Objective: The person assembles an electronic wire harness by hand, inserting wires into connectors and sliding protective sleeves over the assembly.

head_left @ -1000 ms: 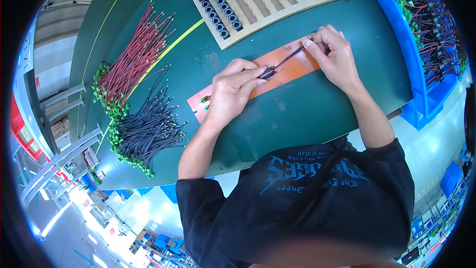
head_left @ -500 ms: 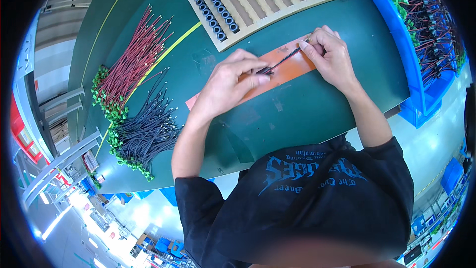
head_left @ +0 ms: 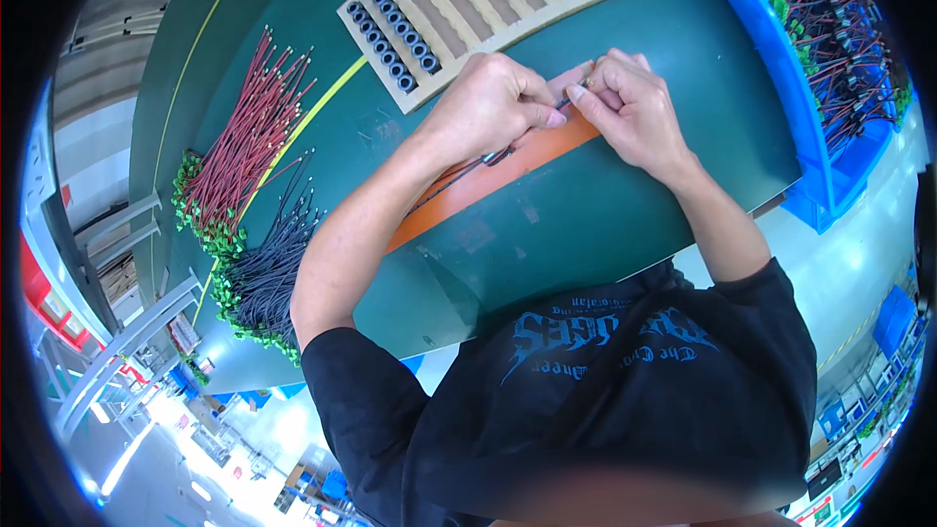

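Observation:
Over an orange strip (head_left: 508, 173) on the green table (head_left: 556, 244), both hands are on a thin dark cable (head_left: 454, 176). My left hand (head_left: 498, 102) is closed, thumb and forefinger pinching the cable near its upper right end. My right hand (head_left: 630, 109) pinches that end, fingertips close to the left ones; the tip itself is mostly hidden. Below the left hand a small black cylindrical piece (head_left: 499, 155) sits on the cable. From there the cable trails to the lower left, passing behind my left forearm.
A pale slotted tray (head_left: 549, 16) stands at the back, with several black rings (head_left: 399, 27) in its left slots. To the left lie bundles of red wires (head_left: 244, 127) and black wires (head_left: 268, 283) with green connectors. A blue bin (head_left: 771, 78) of wire assemblies (head_left: 844, 68) borders the right.
My left hand has moved right and up along the cable to beside the right hand, leaving the black piece below it. The right hand has shifted slightly left.

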Available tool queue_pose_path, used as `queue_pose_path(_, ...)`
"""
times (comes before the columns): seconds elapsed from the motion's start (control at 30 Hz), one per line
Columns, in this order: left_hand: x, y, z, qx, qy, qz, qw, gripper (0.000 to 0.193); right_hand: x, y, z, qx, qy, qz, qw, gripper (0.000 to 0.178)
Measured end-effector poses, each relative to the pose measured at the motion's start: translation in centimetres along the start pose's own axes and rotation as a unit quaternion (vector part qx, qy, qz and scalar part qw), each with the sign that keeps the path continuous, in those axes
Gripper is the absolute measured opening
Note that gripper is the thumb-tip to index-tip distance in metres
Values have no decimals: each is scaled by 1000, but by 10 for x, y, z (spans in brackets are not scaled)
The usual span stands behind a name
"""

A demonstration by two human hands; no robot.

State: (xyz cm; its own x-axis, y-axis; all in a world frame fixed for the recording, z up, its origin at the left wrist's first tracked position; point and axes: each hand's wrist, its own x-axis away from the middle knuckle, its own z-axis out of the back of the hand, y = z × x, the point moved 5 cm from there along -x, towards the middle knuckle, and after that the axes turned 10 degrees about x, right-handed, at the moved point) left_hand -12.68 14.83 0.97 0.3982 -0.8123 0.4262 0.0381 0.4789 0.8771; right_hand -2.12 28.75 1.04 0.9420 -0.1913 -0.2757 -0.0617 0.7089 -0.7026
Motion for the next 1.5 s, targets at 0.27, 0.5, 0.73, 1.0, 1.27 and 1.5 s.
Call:
queue_pose_path(0.27, -3, 15, 10, -80, -118, -112, 983, 17, -1, 4, -2, -25, 1, 8, 1000, 26)
queue_pose_path(0.5, 1, 9, 3, -82, -81, -224, 968, 18, 1, -2, -4, -49, 24, 43, 998, 27)
queue_pose_path(0.73, -1, 6, 3, -101, -53, -280, 953, 17, -2, -8, -4, -66, 38, 41, 996, 26)
queue_pose_path(1.0, 7, 18, 10, -95, -32, -316, 943, 14, -11, -17, -3, -46, 57, 55, 996, 25)
queue_pose_path(1.27, 55, -2, 9, 26, 89, -92, 991, 17, -7, 1, -7, -185, 23, -103, 977, 27)
queue_pose_path(1.5, 62, -16, -5, 71, 173, -152, 971, 15, -1, -11, -2, -309, -3, -171, 936, 22)
